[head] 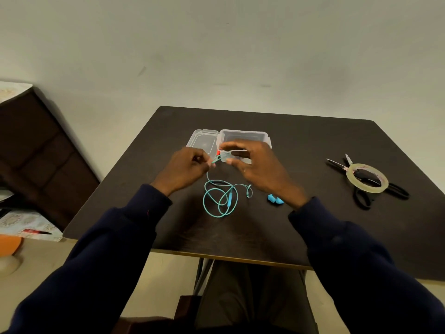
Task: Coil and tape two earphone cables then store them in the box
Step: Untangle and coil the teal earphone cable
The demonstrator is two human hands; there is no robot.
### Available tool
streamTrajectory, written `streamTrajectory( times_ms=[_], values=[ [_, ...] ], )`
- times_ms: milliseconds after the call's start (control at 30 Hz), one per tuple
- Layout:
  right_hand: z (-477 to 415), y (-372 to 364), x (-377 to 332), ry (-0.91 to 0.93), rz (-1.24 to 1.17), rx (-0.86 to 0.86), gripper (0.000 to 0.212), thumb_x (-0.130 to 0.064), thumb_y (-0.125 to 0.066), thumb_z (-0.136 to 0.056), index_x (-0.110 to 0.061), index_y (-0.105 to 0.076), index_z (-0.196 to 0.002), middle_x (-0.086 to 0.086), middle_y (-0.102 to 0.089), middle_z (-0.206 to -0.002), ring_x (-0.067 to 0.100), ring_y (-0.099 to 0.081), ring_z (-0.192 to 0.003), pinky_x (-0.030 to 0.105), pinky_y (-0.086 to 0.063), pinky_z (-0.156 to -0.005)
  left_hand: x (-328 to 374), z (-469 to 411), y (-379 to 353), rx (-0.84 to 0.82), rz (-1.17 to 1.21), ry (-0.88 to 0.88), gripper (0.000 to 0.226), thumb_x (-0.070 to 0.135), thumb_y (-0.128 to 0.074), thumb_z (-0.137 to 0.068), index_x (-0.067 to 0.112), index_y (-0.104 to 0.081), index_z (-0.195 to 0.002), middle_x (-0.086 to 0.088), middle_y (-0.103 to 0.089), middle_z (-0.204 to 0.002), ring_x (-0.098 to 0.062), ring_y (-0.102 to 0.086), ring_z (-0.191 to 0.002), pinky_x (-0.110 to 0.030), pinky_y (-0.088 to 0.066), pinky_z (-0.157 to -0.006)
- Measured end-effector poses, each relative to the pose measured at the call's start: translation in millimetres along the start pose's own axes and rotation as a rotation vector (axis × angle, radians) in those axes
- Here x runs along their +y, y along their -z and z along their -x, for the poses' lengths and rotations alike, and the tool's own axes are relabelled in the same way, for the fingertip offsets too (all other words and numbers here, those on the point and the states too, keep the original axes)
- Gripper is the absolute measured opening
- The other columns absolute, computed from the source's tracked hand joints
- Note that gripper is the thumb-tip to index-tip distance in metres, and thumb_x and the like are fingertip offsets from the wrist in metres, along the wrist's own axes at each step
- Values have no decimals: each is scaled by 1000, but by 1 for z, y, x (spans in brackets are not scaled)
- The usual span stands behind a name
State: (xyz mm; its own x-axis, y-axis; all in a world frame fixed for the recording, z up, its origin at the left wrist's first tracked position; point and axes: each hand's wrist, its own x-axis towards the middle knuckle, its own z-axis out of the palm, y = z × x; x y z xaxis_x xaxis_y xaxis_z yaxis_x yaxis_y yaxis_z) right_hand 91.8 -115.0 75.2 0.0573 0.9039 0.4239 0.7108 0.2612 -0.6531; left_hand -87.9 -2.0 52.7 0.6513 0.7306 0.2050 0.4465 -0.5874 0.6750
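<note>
Head view, down over table (pixel 313 145)

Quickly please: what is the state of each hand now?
Left hand: pinches the teal cable.
Right hand: fingers curled, holds the same cable.

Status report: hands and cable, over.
Left hand pinches teal cable; right hand at same strand, grip unclear. Rest lies loosely looped on table, untaped. Box open, nothing blocking.

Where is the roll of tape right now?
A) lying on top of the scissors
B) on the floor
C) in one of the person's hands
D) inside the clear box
A: the tape roll lies on the black scissors at the right side of the table, away from both hands.
</note>
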Motion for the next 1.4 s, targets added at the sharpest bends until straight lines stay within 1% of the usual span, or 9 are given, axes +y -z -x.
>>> streamTrajectory(
  times_ms=[167, 333, 433, 667, 867, 967, 1133, 1267, 1400],
  values=[
    [-13, -2, 4, 3, -102, -27, 16, -13, -69, -94, -9, -77, -107, 2, -78, -99, 8, -72, -92, 21, -56, -84, 22, 8, 20, -192, 779, 254, 15, -2, -61, -92, 0, -73, -102, -12, -74, -87, -12, -65, -73, -20, -56, -68],
    [-8, 11, 12, -36, -227, 17, 17, -10, -68, -94, -1, -77, -106, 9, -78, -86, 17, -72, -68, 28, -61, -65, 26, 14, 20, -438, 1083, 366, 38, 17, -64, -88, -4, -67, -120, -22, -72, -109, -27, -73, -94, -32, -61, -83],
    [-6, 17, 10, 52, -151, 23, 16, -12, -69, -94, -7, -78, -106, 1, -79, -93, 12, -74, -79, 33, -62, -74, 37, 11, 13, -478, 1148, 390, 44, 30, -58, -92, -4, -65, -119, -23, -71, -113, -32, -73, -100, -36, -62, -84],
    [-7, 25, 14, 115, -247, 101, 17, -3, -65, -94, 2, -75, -107, 11, -77, -102, 19, -75, -95, 36, -60, -87, 61, 9, 6, -564, 1324, 299, 29, 14, -52, -94, 1, -68, -115, -21, -73, -112, -36, -71, -105, -38, -61, -87],
    [13, -11, 9, -132, -391, 156, 22, 0, -56, -99, -3, -72, -84, 1, -70, -65, 7, -55, -48, 17, -44, -49, 82, 0, -1, -403, 1715, 31, 25, -3, -40, -102, -5, -55, -122, -33, -49, -143, -44, -51, -132, -46, -43, -112],
    [21, -17, -1, -115, -365, 77, 20, -10, -55, -102, -15, -74, -98, 8, -72, -72, 5, -53, -46, 17, -43, -49, 80, -13, -5, -193, 1642, -84, 33, -8, -41, -101, -11, -49, -133, -31, -51, -142, -42, -51, -133, -47, -42, -113],
    [30, 1, -7, 89, 115, 33, 15, -12, -62, -99, -10, -77, -97, -3, -71, -73, 3, -64, -66, 24, -52, -65, 74, -18, -13, 74, 924, -161, 29, -4, -52, -100, -10, -59, -127, -22, -67, -125, -30, -65, -119, -43, -50, -106],
    [23, 23, 0, 171, 349, 120, 10, -23, -70, -93, -19, -79, -94, -4, -75, -85, 12, -68, -73, 39, -57, -67, 67, -14, -18, 1, 555, -96, 28, -10, -48, -97, -6, -69, -115, -17, -74, -108, -20, -74, -99, -34, -59, -91],
    [15, 35, 4, 282, 429, 172, 13, -24, -69, -93, -16, -78, -97, 1, -75, -90, 17, -68, -78, 40, -56, -69, 64, -7, -15, -205, 589, 62, 36, -9, -35, -98, -7, -71, -105, -19, -74, -85, -25, -72, -69, -30, -60, -67]
  ],
)
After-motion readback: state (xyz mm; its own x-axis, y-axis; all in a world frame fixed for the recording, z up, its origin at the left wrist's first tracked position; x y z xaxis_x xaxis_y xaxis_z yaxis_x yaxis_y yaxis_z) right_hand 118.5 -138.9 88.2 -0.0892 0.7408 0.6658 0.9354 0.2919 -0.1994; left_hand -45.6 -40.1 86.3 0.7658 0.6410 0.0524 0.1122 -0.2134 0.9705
